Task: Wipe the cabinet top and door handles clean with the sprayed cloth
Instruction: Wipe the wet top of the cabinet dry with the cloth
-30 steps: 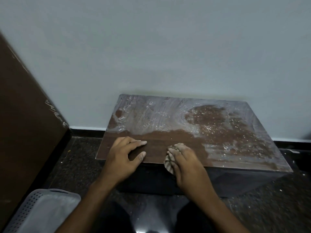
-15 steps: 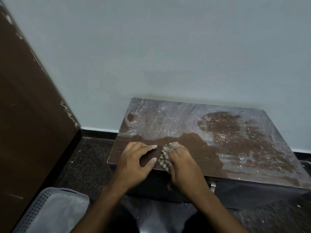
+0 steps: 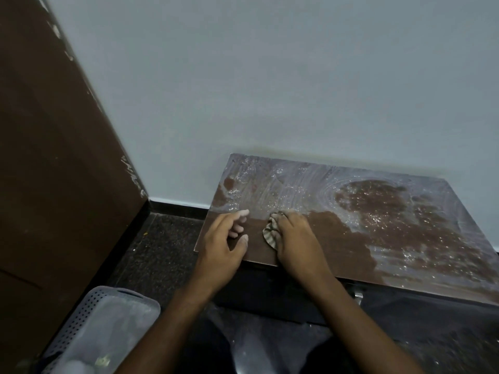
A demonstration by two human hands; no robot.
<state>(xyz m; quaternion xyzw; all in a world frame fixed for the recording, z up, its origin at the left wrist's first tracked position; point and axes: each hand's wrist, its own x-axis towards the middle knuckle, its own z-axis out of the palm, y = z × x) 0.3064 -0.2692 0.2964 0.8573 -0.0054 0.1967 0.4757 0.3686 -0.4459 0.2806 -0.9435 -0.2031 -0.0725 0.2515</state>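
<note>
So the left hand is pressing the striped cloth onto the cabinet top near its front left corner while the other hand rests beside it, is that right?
Not quite: the head view shows the right hand pressing the striped cloth onto the cabinet top near its front left corner. The left hand is the one resting beside it, holding nothing.

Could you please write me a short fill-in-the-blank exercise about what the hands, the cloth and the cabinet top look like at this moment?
1. The striped cloth lies under the ____ hand.
2. The left hand rests on the ____ part of the cabinet top.
3. The far side of the cabinet stands against the ____.
4. The perforated grey basket sits on the floor on the person's ____ side.

Missing words: right; wiped; wall; left
</note>
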